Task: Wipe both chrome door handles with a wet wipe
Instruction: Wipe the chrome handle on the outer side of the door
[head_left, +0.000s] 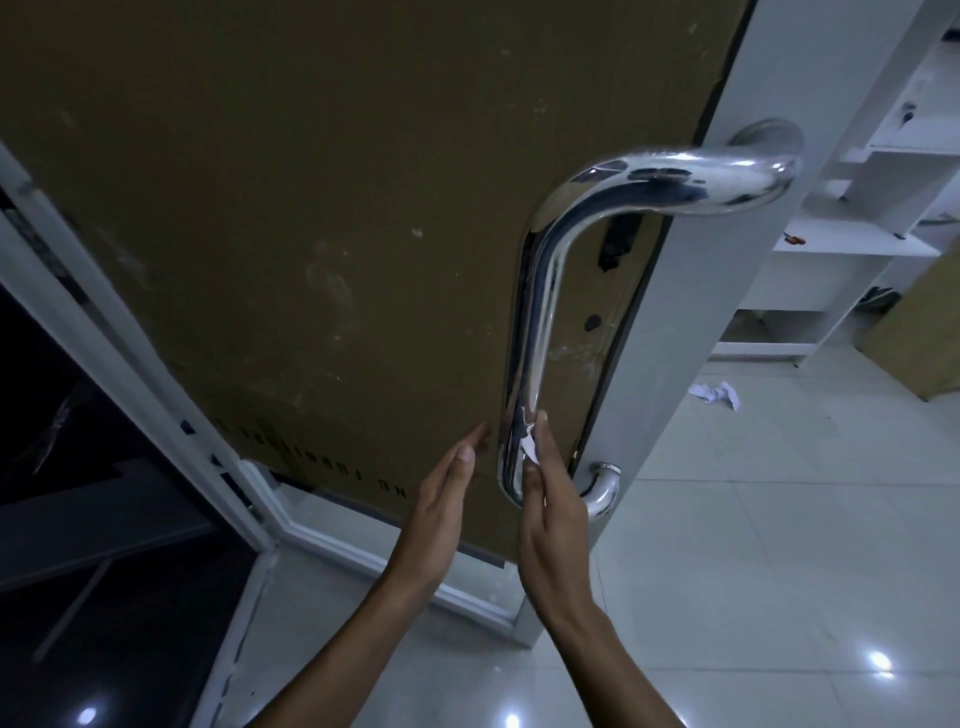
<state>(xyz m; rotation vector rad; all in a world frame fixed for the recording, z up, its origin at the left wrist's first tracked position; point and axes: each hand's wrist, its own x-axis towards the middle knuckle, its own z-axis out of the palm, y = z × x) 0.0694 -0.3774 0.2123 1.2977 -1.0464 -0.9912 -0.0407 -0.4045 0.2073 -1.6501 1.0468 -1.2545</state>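
Door panel (311, 208) brown w/ pale scuffs; handle (535, 322) mirror chrome; frame (691, 291) & shelves (852, 244) white; floor tiles (779, 545) glossy pale grey; wipe (529, 446) white.

Unfinished shop or office interior: cardboard-covered door (311, 208), bare white shelving (857, 244), glossy tiled floor (779, 571).

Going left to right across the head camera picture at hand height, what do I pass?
Dark doorway → left hand → chrome door handle → right hand → crumpled paper on the floor.
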